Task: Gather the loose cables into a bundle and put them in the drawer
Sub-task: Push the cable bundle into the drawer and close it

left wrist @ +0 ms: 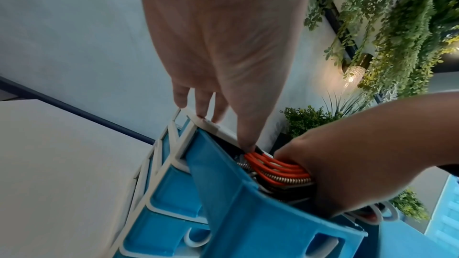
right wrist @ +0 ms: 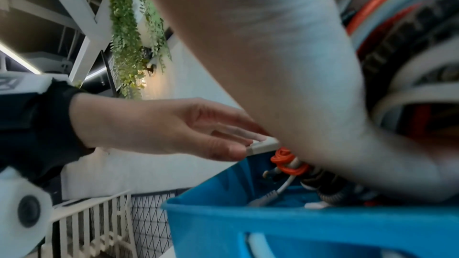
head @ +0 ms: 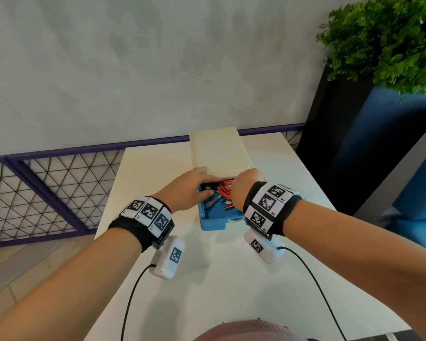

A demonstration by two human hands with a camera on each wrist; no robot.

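A white drawer unit [head: 219, 148] stands at the back of the white table [head: 207, 291], its blue top drawer [head: 213, 221] pulled out toward me. Inside lies a cable bundle [head: 225, 189] of orange, white and braided cords. My right hand [head: 241, 185] is down in the drawer with its fingers curled round the bundle [left wrist: 278, 170]. My left hand [head: 192, 190] rests with straight fingers on the unit's front top edge, and its thumb [left wrist: 246, 144] touches the orange loops. A white plug end [right wrist: 268, 196] lies loose on the drawer floor.
Lower blue drawers [left wrist: 174, 193] of the unit are pushed in. A purple rail with wire mesh [head: 47, 183] runs behind and left of the table. A green plant [head: 384, 40] on a dark planter stands at the right. Black wrist-camera leads [head: 312, 279] hang over the near table.
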